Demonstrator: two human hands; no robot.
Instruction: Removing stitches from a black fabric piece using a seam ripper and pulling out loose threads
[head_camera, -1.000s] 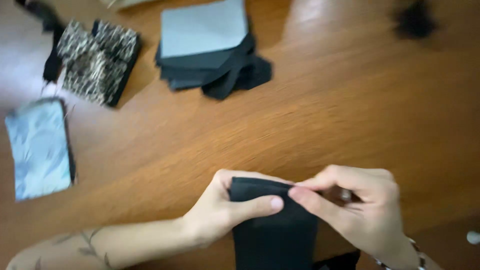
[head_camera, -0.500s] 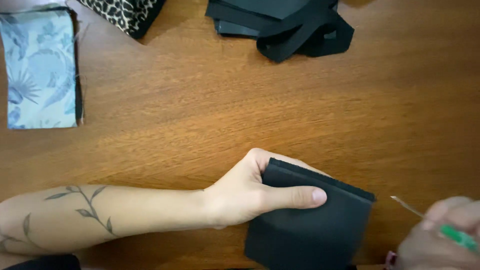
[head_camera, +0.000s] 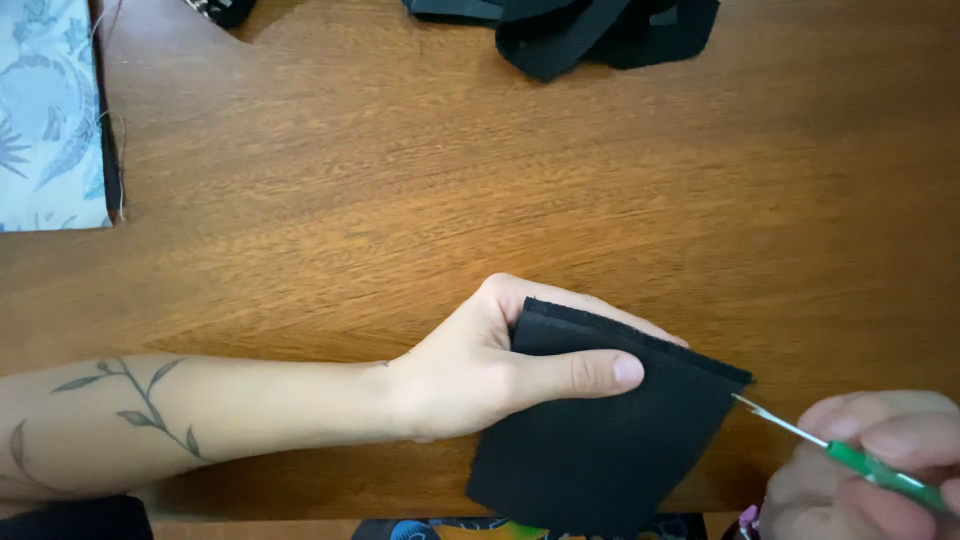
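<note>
Black folded cloth (head_camera: 600, 440) sits low on the wooden table (head_camera: 400, 200), pinched by the left hand (head_camera: 480, 370), thumb on top and fingers beneath; the right hand (head_camera: 870, 470) grips a green-handled seam ripper (head_camera: 850, 458), its metal tip touching the cloth's right corner; a pale floral pouch (head_camera: 50, 110) lies far left; black straps (head_camera: 600, 30) lie at the top edge.

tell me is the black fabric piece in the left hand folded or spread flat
Folded: the black fabric piece shows two stacked layers along its top edge, pinched by the left hand.
</note>
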